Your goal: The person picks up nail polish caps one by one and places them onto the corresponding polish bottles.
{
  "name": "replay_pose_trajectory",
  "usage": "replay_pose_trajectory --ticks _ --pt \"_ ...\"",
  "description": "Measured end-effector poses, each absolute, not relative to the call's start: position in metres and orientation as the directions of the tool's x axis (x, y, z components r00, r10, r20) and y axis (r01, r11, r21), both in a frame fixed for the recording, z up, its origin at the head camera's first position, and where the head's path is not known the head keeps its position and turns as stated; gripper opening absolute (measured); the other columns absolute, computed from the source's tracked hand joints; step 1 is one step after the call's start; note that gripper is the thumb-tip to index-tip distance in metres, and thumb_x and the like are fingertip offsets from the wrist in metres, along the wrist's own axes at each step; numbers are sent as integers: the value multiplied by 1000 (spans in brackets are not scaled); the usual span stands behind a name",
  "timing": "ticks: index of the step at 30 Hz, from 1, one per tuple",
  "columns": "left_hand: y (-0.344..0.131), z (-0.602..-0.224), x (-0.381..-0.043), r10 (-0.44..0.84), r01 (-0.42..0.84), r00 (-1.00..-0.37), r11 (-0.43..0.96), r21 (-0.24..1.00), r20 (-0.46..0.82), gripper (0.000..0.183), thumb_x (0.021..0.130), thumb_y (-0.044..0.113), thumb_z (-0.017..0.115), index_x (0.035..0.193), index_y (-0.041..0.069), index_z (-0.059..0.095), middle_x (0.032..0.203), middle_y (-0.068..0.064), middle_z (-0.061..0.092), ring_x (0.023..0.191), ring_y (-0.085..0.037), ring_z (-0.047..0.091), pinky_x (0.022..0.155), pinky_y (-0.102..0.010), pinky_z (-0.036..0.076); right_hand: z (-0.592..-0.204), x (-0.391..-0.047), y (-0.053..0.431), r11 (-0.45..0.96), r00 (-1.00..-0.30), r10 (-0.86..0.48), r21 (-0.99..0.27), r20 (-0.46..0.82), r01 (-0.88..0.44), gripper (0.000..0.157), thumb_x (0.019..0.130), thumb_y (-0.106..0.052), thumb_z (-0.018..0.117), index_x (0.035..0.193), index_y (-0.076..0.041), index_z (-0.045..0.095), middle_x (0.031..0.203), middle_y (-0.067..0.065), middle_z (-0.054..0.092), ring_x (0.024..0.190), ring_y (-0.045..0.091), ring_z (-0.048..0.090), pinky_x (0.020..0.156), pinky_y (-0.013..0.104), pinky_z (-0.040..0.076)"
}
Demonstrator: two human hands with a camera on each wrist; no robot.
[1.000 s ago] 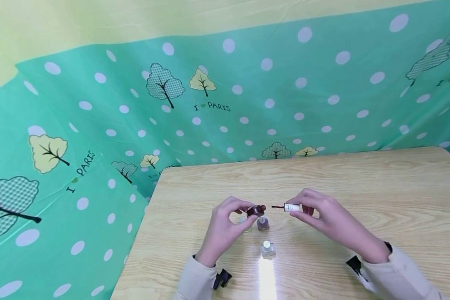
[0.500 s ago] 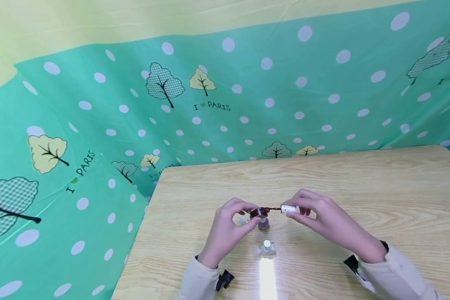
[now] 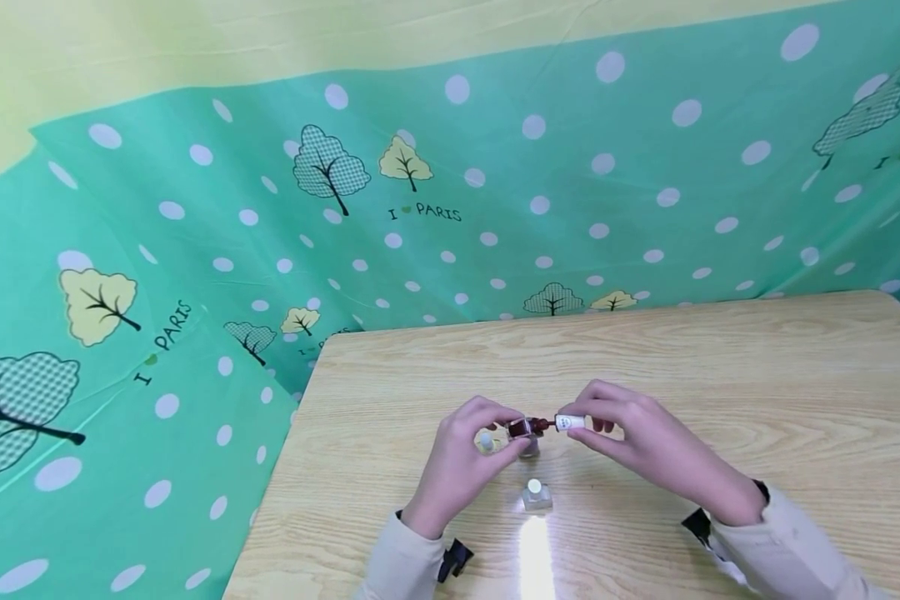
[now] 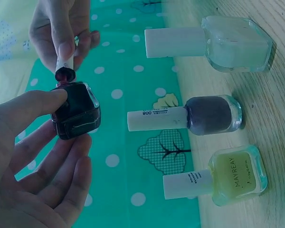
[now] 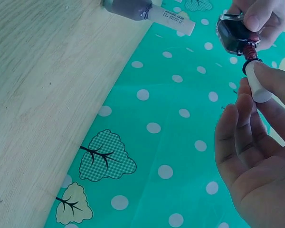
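My left hand (image 3: 461, 458) pinches a dark red nail polish bottle (image 3: 520, 428) between thumb and fingers, tilted on its side above the table with its neck to the right. My right hand (image 3: 637, 425) pinches the white brush cap (image 3: 570, 422) by its sides. The brush stem runs into the bottle's neck, and a short stretch of it shows between neck and cap. In the right wrist view the cap (image 5: 259, 85) lies in line with the reddish threaded neck (image 5: 250, 51). The bristles are hidden inside the bottle.
Several capped polish bottles stand on the wooden table (image 3: 420, 367): a pale clear one (image 3: 537, 497) nearest, a greyish purple one (image 4: 211, 115) and a yellowish one (image 4: 237, 175) beneath the left hand. A green dotted cloth (image 3: 450, 208) hangs behind the table.
The right hand has moved left, bringing the brush from apart from the bottle into its neck. The left hand and bottle have shifted slightly right.
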State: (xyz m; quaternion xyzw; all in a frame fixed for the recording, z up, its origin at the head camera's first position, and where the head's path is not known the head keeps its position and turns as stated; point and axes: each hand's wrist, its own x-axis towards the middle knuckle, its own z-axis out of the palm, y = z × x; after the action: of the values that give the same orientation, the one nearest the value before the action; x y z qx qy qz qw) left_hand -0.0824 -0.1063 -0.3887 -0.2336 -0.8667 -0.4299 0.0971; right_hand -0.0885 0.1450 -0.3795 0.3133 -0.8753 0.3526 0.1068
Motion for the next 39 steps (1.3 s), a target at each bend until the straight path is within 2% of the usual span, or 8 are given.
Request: replay_pose_trajectory --ticks 4,11,16,23,29,39 --pt "-103 -388 -81 332 491 -870 529 692 364 25 81 19 83 104 18 75 99 11 68 94 -5 64 89 -29 55 -380 -89 142 543 -772 -481 -550 417 -635 19 87 -14 76 105 -21 75 92 -20 59 76 -3 51 60 19 50" --pt "-98 -392 -80 352 525 -850 514 679 391 22 82 18 82 103 18 75 97 9 68 91 -5 64 86 -35 57 -381 -90 140 535 -757 -463 -535 461 -653 25 82 -10 80 103 -21 72 93 -18 63 76 -2 53 61 19 51" --pt "-95 -392 -79 361 555 -832 519 650 421 22 82 17 82 103 15 75 96 7 68 89 -6 64 82 -31 57 -384 -89 141 526 -748 -461 -532 477 -664 26 81 -11 82 99 -25 70 91 -20 62 75 1 55 61 21 53" --pt "-93 -393 -79 369 577 -817 543 610 444 23 82 18 82 103 14 74 96 6 67 88 -6 65 81 -30 58 -386 -89 142 510 -737 -450 -532 505 -676 23 80 -10 82 97 -23 73 90 -19 64 76 -2 54 60 20 52" --pt "-92 -393 -78 371 598 -801 541 592 470 24 82 18 82 104 12 75 95 3 68 88 -8 65 80 -30 58 -386 -89 142 517 -762 -442 -560 473 -647 18 82 -14 81 95 -24 73 85 -22 61 74 -4 53 59 20 52" --pt "-89 -394 -76 364 628 -775 527 572 517 24 81 18 82 103 11 75 94 3 68 85 -11 67 75 -19 56 -387 -88 142 529 -777 -428 -568 462 -630 9 88 -22 75 86 -28 69 73 -23 53 64 -5 48 53 15 45"
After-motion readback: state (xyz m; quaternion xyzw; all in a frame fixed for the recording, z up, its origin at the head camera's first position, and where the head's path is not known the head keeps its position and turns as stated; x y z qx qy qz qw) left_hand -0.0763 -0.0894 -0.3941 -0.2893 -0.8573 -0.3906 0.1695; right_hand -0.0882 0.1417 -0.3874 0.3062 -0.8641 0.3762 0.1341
